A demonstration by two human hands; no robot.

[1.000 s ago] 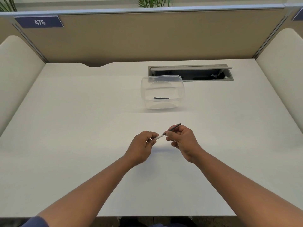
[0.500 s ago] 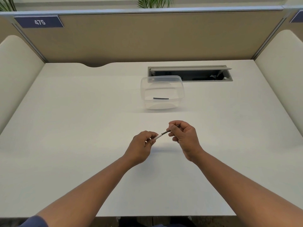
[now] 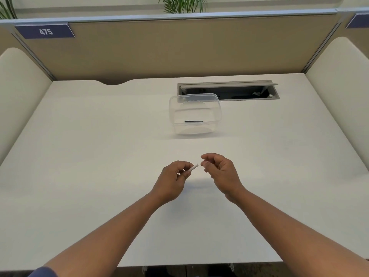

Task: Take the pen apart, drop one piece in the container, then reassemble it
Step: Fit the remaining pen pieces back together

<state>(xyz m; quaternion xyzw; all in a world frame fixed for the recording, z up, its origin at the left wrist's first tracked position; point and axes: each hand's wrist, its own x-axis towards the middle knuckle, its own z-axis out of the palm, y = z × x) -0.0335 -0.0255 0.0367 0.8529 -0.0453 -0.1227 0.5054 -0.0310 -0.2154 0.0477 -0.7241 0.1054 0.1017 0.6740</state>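
Note:
My left hand is closed around a white pen barrel, whose end pokes out toward the right. My right hand hovers just right of that end with its fingers loosely curled and apart; nothing shows in it. The dark inner rod is out of sight. Farther back on the desk stands a clear plastic container, and a short black pen piece lies flat on its bottom.
The white desk is walled by a tan partition at the back and cream side panels. An open grey cable tray is recessed into the desk right behind the container.
The dark rod that stuck out of the white barrel toward my right hand has slid in and no longer shows. My right hand's fingers have let go and spread slightly.

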